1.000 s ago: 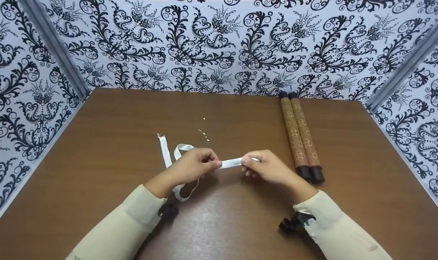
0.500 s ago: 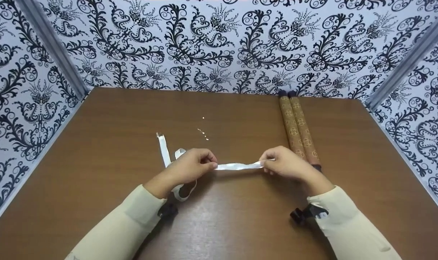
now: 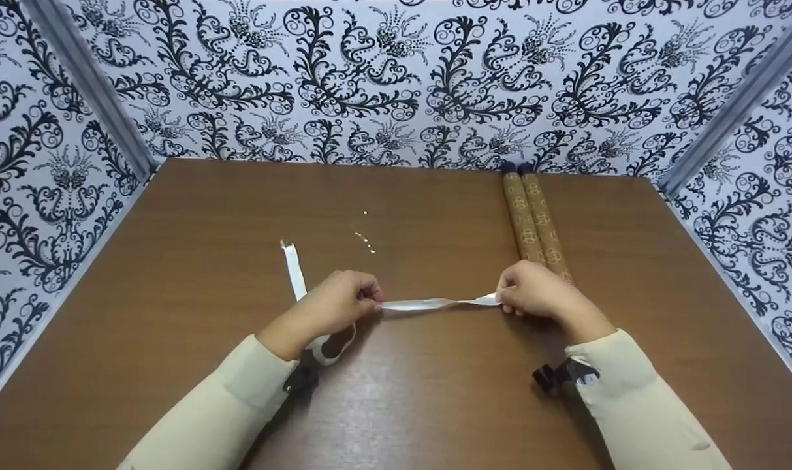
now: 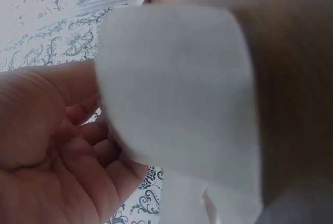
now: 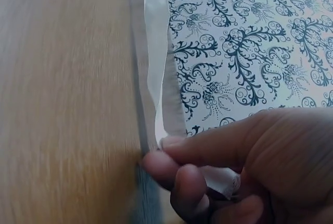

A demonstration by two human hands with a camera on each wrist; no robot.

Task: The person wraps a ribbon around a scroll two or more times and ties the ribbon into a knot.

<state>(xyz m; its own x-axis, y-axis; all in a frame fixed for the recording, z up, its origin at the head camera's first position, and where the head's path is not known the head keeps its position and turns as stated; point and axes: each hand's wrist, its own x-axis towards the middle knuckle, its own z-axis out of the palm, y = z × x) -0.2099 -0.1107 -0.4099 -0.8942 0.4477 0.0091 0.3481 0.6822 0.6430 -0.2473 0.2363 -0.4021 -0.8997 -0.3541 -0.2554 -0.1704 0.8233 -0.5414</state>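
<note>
A white ribbon [image 3: 415, 305] stretches between both hands above the table, with a twist toward its right end. My left hand [image 3: 337, 300] pinches it between thumb and fingers. My right hand [image 3: 536, 290] pinches the other side, and in the right wrist view a short end of ribbon [image 5: 221, 178] shows behind the curled fingers. The rest of the ribbon trails past the left hand in a loop, and its far end [image 3: 294, 271] lies on the table. In the left wrist view a wide fold of the ribbon [image 4: 179, 88] hides the left fingertips.
Two patterned brown-gold rolls [image 3: 529, 219] with dark ends lie side by side at the right, partly behind the right hand. Several tiny pale bits [image 3: 365, 240] are scattered on the wooden table [image 3: 239, 202]. Patterned walls [image 3: 382, 78] stand around the back and sides.
My right hand has moved right, away from the left, so the stretch of ribbon between them is longer and now twisted. The left hand has shifted slightly left.
</note>
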